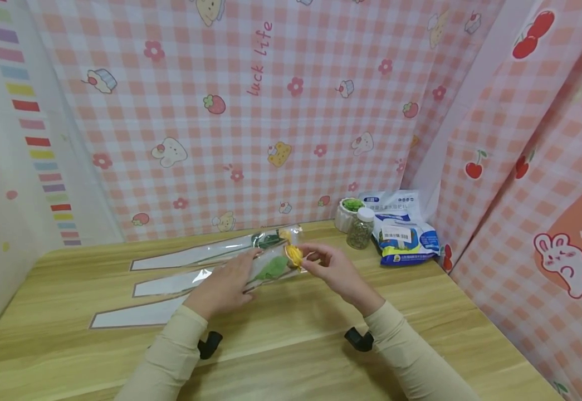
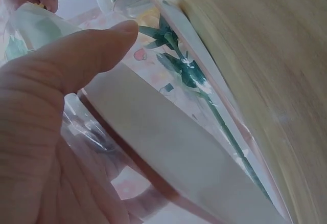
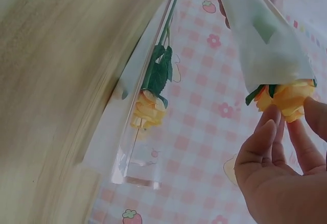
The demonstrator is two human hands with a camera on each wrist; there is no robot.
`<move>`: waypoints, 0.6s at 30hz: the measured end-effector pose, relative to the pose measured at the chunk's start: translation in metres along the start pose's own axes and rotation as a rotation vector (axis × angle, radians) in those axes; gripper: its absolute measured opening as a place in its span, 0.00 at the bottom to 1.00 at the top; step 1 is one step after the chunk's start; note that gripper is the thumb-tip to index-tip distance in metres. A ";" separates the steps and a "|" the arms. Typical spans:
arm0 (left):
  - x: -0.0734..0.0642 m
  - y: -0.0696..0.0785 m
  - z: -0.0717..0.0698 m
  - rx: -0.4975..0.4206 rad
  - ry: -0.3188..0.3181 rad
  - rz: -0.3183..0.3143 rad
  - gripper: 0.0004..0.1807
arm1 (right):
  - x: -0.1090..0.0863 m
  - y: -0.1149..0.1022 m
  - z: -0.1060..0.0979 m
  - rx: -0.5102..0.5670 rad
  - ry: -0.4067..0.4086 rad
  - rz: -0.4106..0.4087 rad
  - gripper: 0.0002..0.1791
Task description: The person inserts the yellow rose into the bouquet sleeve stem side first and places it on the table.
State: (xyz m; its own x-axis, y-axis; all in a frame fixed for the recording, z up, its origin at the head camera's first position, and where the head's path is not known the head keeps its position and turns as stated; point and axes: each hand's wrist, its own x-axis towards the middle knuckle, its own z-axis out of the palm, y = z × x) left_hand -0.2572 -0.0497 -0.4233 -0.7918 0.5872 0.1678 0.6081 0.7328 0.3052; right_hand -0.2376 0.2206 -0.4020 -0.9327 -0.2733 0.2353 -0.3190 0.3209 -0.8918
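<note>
A yellow artificial rose [image 3: 294,98] pokes out of the open end of a clear-and-white flower sleeve [image 2: 158,127]. Through the film a green leaf [image 1: 272,268] shows. My left hand [image 1: 226,283] grips the sleeve partway along, thumb on top and fingers underneath. At the bloom end, my right hand [image 1: 332,268] pinches the petals between thumb and fingers. Behind it lies another sleeve [image 1: 190,258] with a yellow rose [image 3: 148,110] inside, its dark green leaves [image 2: 179,70] and stem visible.
More pale tapered sleeves [image 1: 130,318] lie on the wooden table [image 1: 291,345] at left. At the back right stand a white pot with a green plant [image 1: 346,220], a white-capped jar [image 1: 360,231] and blue-and-white bags [image 1: 405,239]. Pink checked cloth [image 1: 250,133] hangs behind.
</note>
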 end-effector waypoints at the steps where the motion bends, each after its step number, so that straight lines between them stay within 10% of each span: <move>1: 0.000 0.000 0.000 0.002 0.005 0.004 0.53 | 0.000 0.000 0.000 -0.007 0.001 -0.007 0.20; 18: 0.000 0.003 -0.001 -0.003 -0.004 -0.005 0.48 | 0.001 0.006 0.015 -0.156 0.002 -0.062 0.12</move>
State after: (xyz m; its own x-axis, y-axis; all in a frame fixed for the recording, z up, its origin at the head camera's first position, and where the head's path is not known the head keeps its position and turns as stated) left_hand -0.2555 -0.0481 -0.4220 -0.7949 0.5845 0.1627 0.6037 0.7350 0.3088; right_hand -0.2377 0.2089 -0.4131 -0.9108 -0.2948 0.2889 -0.3978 0.4402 -0.8050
